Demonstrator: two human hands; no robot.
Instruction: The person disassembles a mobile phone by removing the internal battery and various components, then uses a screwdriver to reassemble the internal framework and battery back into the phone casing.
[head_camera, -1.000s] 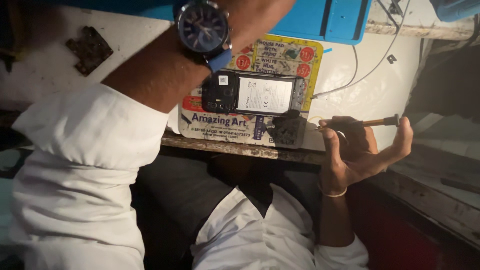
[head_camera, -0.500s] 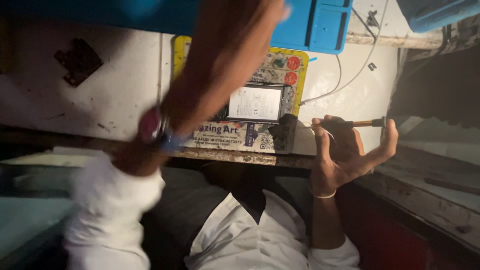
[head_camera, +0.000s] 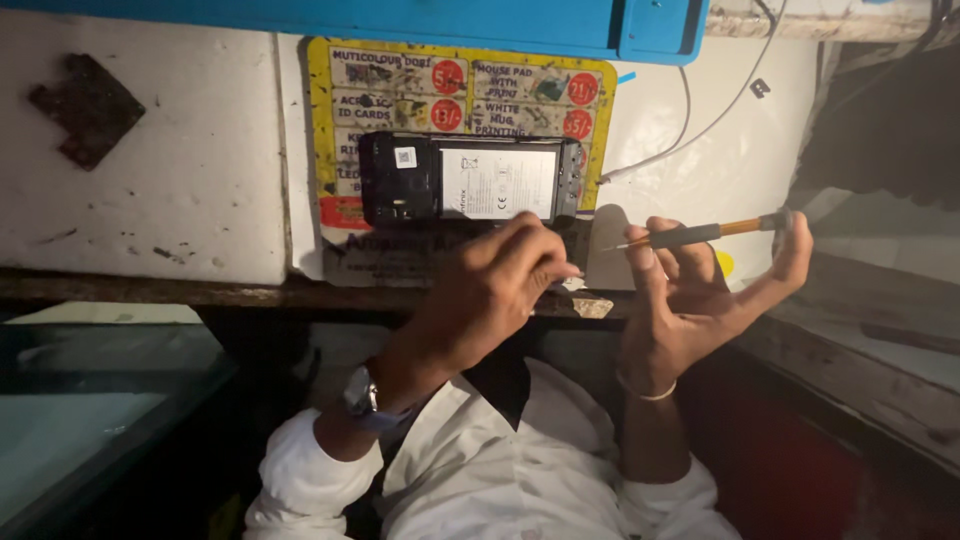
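Note:
A black phone (head_camera: 470, 180) with its back cover off lies on a yellow printed sheet (head_camera: 570, 100) on the white bench top. My left hand (head_camera: 495, 290), with a wristwatch (head_camera: 362, 398) on the arm, hovers just below the phone's near edge. Its fingertips are pinched together, and I cannot see anything between them. My right hand (head_camera: 690, 300) is raised to the right of the phone. It holds a thin screwdriver (head_camera: 700, 235) level between thumb and fingers, tip pointing left.
A blue mat (head_camera: 400, 20) runs along the far edge. A white cable (head_camera: 700, 130) trails from the phone's right end. A dark diamond-shaped patch (head_camera: 85, 110) marks the bench at left. A glass counter (head_camera: 90, 400) sits lower left, and a small scrap (head_camera: 592, 307) lies on the bench edge.
My left arm has swung back from reaching across the bench to the near edge below the phone. My right hand has kept the screwdriver in about the same place.

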